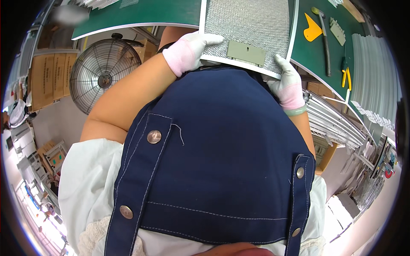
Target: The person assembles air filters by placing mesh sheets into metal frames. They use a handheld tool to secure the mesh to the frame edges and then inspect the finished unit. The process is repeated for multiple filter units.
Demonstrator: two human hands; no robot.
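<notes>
A framed panel of silvery mesh (247,23) with a white rim lies at the top middle, its near edge jutting past the green table toward my apron. My left hand (188,50), in a white and pink glove, grips its near left corner with the thumb over the rim. At the near right corner my right hand (288,83), gloved alike, pinches the rim, thumb on top. The fingers of both hands are mostly hidden under the panel. A flat grey-green piece (246,53) with a small slot rests on the mesh by the near edge, between my hands.
On the green table (309,53) to the right lie a yellow scraper (312,28), a hammer (325,42), yellow-handled pliers (346,76), another grey-green piece (337,31) and stacked clear strips (376,72). A large fan (104,77) and cardboard boxes (51,81) stand left. White rails (333,121) sit below the table.
</notes>
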